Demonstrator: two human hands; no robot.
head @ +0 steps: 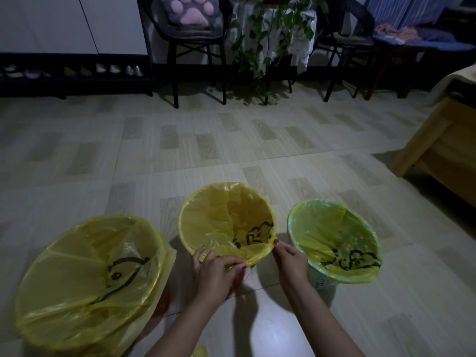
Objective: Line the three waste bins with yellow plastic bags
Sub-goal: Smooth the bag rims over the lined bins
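Note:
Three waste bins stand in a row on the tiled floor, each with a yellow plastic bag with black print over its rim. The left bin is the largest and its bag hangs loose down the side. Both hands are at the near rim of the middle bin. My left hand pinches the folded bag edge there. My right hand grips the same edge from the right, fingertips on the rim. The right bin is a green mesh basket.
A dark chair with a paw-print cushion, a trailing plant and a second chair line the far wall. A shoe rack is far left. A wooden bed frame juts in at right. A yellow scrap lies at the bottom edge.

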